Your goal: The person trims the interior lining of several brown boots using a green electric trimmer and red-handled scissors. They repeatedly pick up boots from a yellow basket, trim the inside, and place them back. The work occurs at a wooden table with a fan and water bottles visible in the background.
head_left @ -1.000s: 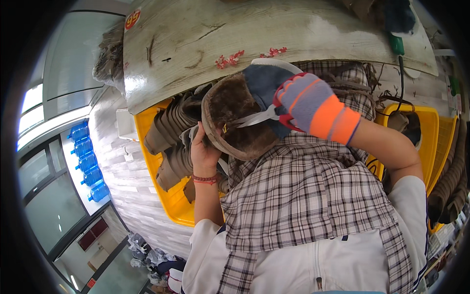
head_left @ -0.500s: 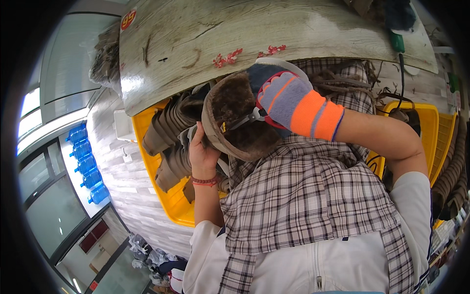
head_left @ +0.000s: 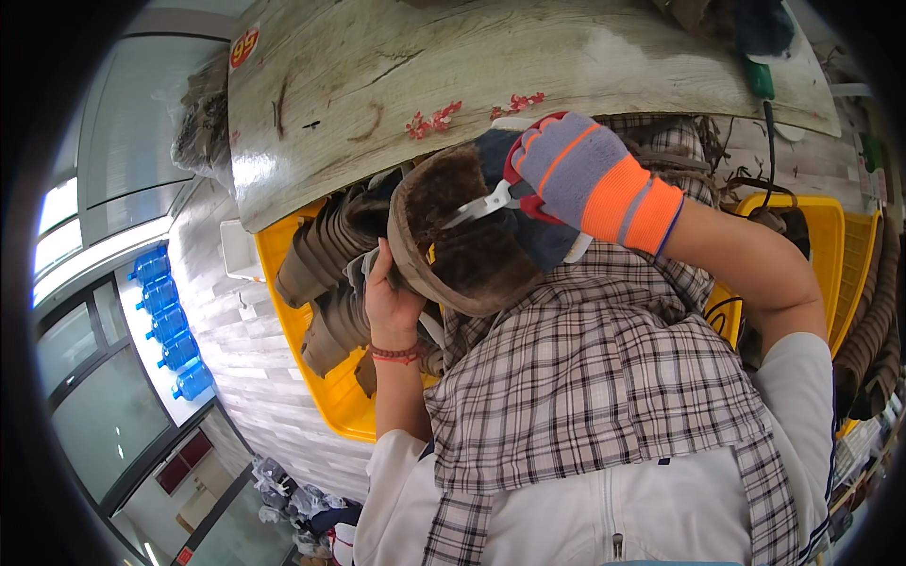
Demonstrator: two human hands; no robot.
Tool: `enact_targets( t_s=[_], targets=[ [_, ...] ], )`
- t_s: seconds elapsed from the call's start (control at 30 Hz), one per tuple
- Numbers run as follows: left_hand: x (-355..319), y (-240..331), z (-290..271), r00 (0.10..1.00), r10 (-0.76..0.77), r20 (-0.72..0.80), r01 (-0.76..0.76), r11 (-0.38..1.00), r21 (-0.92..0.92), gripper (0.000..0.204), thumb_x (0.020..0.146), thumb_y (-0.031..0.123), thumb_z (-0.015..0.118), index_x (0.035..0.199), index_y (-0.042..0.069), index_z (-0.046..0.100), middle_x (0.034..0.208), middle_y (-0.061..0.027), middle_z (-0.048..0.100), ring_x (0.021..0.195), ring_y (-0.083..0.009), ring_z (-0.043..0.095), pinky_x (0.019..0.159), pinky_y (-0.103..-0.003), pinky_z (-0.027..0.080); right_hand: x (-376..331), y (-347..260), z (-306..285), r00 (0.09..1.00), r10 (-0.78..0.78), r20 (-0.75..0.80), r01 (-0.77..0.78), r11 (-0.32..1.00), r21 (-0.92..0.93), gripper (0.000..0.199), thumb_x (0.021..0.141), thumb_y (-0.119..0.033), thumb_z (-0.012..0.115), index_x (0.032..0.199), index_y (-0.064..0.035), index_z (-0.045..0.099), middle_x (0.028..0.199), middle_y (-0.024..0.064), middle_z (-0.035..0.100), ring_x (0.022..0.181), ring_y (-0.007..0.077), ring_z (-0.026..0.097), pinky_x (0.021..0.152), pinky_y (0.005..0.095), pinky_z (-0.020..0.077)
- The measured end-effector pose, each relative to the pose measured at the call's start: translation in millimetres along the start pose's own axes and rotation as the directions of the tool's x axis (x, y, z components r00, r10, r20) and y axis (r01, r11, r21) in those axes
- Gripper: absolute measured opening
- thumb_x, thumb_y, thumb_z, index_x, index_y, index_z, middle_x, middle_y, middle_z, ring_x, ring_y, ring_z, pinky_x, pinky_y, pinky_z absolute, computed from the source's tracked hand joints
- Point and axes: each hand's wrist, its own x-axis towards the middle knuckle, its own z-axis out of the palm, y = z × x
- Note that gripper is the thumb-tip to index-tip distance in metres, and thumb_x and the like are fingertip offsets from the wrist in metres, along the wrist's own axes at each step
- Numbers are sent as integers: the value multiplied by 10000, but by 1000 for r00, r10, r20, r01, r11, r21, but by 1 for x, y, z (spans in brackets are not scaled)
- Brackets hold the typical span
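Could nick fur piece (head_left: 491, 264) or bare left hand (head_left: 392, 307), likely through a slip of scissors (head_left: 493, 202) or a loosened hold. Right hand (head_left: 585, 174): gloved, knuckles up, wrapped around red handles (head_left: 542, 209), aiming leftward into piece. Left: thumb up, grasping outer rim (head_left: 402, 253), fingers hidden. Held above apron (head_left: 566, 377), near worktop (head_left: 528, 57).

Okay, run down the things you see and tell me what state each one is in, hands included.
Left hand: bare, holding the piece's rim
Right hand: gloved, closed round the scissors' handles
Scissors: held, pointing into the lining; blade opening unclear
Fur-lined piece: lining exposed
Left yellow basket: loaded with brown pieces
Brown pieces: nested in stacks
Plaid apron: worn, creased
Tabletop: marked with dark streaks
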Motion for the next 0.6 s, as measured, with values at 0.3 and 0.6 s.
enact_targets(
  t_s=[0.3,0.6],
  targets=[
    [4,0,25,977,-5,-213,43,983,177,240,905,313,546,952,86,609,925,-11,590,965,-222,512,850,-364,415,17,4,10,996,-30,-86,19,992,-123,160,689,-279,636,750,-131,632,728,35,604,755,208,595,650,325,456],
    [5,-3,33,973,-7,-230,47,984,172,238,904,313,546,956,88,607,925,-12,590,971,-221,510,883,-370,400,24,3,7,1000,13,28,-10,994,-113,255,692,-321,684,836,-118,629,776,49,608,776,213,598,666,319,473]
  ],
)
